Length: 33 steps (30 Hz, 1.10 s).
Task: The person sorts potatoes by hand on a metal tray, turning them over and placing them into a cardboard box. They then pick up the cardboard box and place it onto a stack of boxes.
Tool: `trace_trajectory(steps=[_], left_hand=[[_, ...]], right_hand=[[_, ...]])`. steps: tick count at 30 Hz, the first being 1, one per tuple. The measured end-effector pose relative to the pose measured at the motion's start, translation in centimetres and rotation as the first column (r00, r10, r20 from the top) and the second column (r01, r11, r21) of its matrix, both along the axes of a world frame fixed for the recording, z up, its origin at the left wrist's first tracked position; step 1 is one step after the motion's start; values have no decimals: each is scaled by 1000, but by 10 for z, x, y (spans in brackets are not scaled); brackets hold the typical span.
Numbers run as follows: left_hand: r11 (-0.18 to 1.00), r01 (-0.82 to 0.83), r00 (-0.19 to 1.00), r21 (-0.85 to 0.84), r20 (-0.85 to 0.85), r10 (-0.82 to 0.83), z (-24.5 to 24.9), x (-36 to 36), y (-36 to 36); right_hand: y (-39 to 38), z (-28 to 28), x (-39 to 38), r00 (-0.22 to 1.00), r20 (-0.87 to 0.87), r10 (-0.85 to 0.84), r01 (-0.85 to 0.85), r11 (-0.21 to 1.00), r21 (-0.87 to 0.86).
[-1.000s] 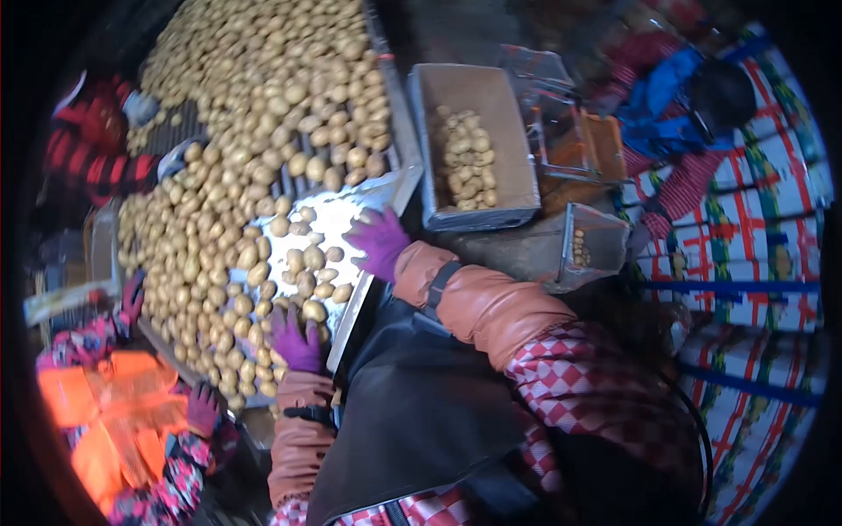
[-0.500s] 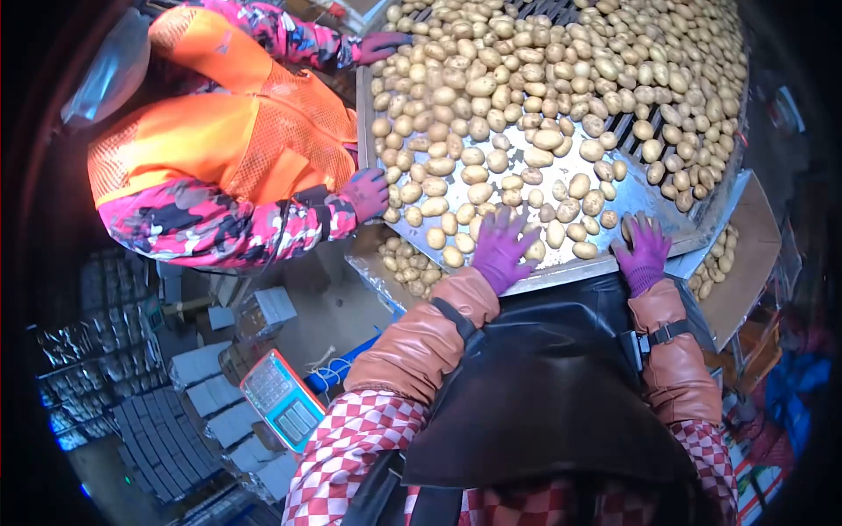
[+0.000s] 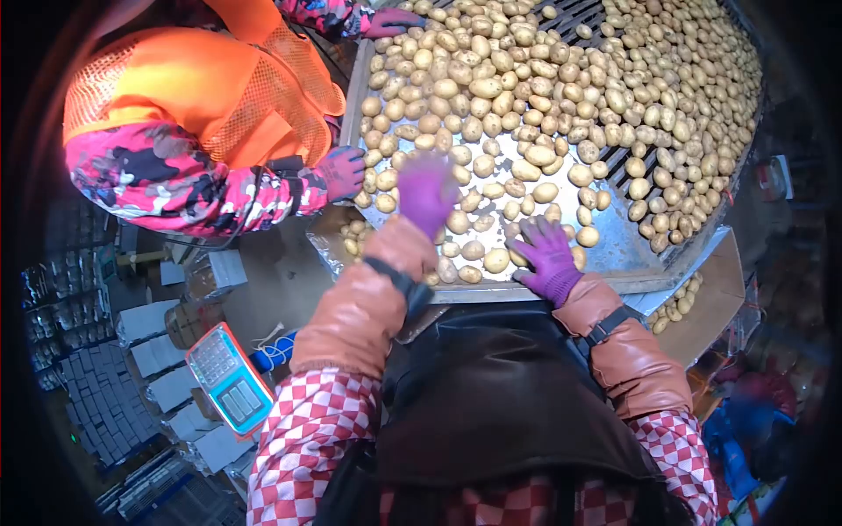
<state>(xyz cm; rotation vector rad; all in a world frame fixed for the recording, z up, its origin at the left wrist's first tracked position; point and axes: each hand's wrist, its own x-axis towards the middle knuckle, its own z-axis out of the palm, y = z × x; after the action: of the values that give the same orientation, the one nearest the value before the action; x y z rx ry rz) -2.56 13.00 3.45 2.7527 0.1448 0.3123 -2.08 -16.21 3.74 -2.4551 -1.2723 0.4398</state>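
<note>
Many potatoes (image 3: pixel 605 92) are spread over a metal sorting table (image 3: pixel 616 250), densely at the back and more loosely near me. My left hand (image 3: pixel 427 195), in a purple glove, is over potatoes at the table's left side; motion smears its fingers. At the front edge, my right hand (image 3: pixel 548 259), gloved in the same purple, rests with fingers spread among several potatoes. Its fingertips touch the potatoes without closing around any.
A co-worker's gloved hand (image 3: pixel 340 173) lies at the table's left edge, with the other hand (image 3: pixel 395 22) farther back. Cardboard boxes (image 3: pixel 721 285) holding potatoes sit below the table. A scale (image 3: pixel 230 377) stands at lower left.
My left hand has moved left and away from me over the potatoes. My right hand has shifted left along the front edge, and loose potatoes have gathered near it.
</note>
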Motion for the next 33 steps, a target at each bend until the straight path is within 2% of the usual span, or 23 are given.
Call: trace_trajectory(steps=[1, 2, 3, 5, 7, 10, 11, 13, 15, 16, 17, 18, 19, 21, 22, 24, 25, 26, 27, 29, 31, 32, 33], left_hand=[[995, -88, 981, 49, 175, 78, -28, 13, 17], [915, -324, 941, 241, 179, 286, -28, 22, 13], [929, -334, 908, 158, -210, 362, -25, 25, 10], [880, -219, 913, 421, -230, 338, -58, 17, 4], [938, -149, 890, 314, -371, 266, -47, 9, -1], [921, -132, 831, 365, -466, 304, -23, 14, -9], [923, -130, 809, 363, -500, 310, -20, 22, -6], [969, -114, 804, 219, -553, 219, -8, 31, 5], [983, -63, 851, 170, -505, 142, -17, 29, 11], [997, -72, 871, 9, -487, 67, -19, 26, 15], [988, -125, 946, -87, -310, 93, -26, 22, 15], [886, -258, 944, -386, -294, 147, -9, 20, -3], [681, -353, 933, -641, -301, 199, 17, 20, -20], [452, -488, 855, -747, -513, 76, 53, 17, -71], [616, -277, 882, -737, -449, -141, 56, 15, -94], [690, 146, 869, -708, -242, -432, 33, 21, -127], [712, 314, 880, -627, -90, -467, 11, 41, -134], [735, 453, 868, -505, 62, -493, -12, 62, -141], [817, 394, 914, -421, 86, -396, -16, 80, -138], [939, 215, 974, -267, 135, -184, -21, 116, -132], [958, 239, 967, -156, 133, -219, -40, 96, -139], [931, 272, 961, -243, 22, -275, -33, 85, -146], [898, 294, 937, -326, -88, -338, -25, 72, -152]], right_hand=[[4, 1, -1, 1000, 4, 4, -4, 999, 33], [6, 4, -2, 1000, -27, 4, -4, 1000, 25], [6, 6, -2, 998, -60, 6, -5, 1000, 16], [2, 11, 0, 999, -33, 7, -6, 999, 50], [-5, -5, 8, 1000, -27, -3, 9, 970, 241], [-12, -1, 26, 971, -61, -233, 235, 859, 455], [-17, 2, 32, 953, 106, -283, 204, 861, 465], [-27, -10, 22, 864, 277, -420, 343, 895, 286], [-34, -12, 5, 964, 156, -213, 211, 977, 31], [-42, -12, -5, 974, -129, -187, 187, 982, -15], [-52, -29, -5, 970, -223, -92, 100, 995, 25], [-59, -22, -4, 888, -441, -129, 190, 977, 97], [-61, -13, -2, 762, -634, -134, 294, 943, 154], [-64, -11, 1, 272, -960, 59, 820, 508, 263], [-64, -10, -1, 53, -952, 302, 968, 220, 124], [-59, 7, -2, 560, -828, -26, 759, 416, 501], [-64, -14, 2, 272, -926, 263, 887, 305, 348], [-69, -34, 7, -30, -856, 516, 972, 215, 96], [-73, 1, 0, -114, -912, 393, 985, 165, -52], [-104, -6, -1, -177, -925, 337, 980, 151, -132], [-140, 1, -7, -116, -972, 203, 990, -61, -131], [-165, 7, -4, -162, -943, 290, 954, -199, -225], [-201, -8, -6, 1, -896, 445, 956, -264, -130]])
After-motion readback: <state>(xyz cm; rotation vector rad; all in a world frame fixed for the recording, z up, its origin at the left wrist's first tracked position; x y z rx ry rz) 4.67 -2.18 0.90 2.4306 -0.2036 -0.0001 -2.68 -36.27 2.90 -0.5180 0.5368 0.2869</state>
